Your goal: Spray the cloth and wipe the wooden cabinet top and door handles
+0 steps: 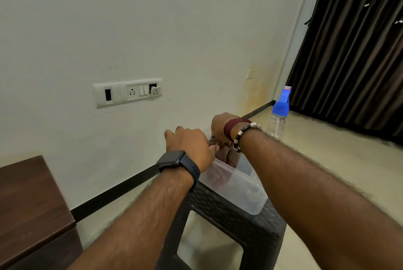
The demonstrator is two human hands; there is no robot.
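**Both hands at the cloth in the clear tub**

Head view: the left hand (188,143) and the right hand (220,129) reach together into the far end of a clear plastic tub (239,184) that sits on a dark woven-pattern stool (229,221). Inside the tub lies the cloth (226,156), a dark reddish-brown bundle, crumpled and partly hidden by the wrists. The right hand's fingers curl down into the cloth and appear to pinch it. The left hand's fingers are bent over the tub's far rim and cloth edge; whether they actually grip is not clear from here.

The cloth looks soft, limp and light, so it should gather easily. A pinch on a bunched fold near its top would probably lift it out, though the light tub might shift or rise with it unless steadied.

The spray bottle (280,115), clear with a blue trigger head, stands on the floor just beyond the right wrist, apart from the tub. The wooden cabinet (30,200), dark brown with a smooth top, stands at lower left, well apart from the stool; its door handles are not in view.
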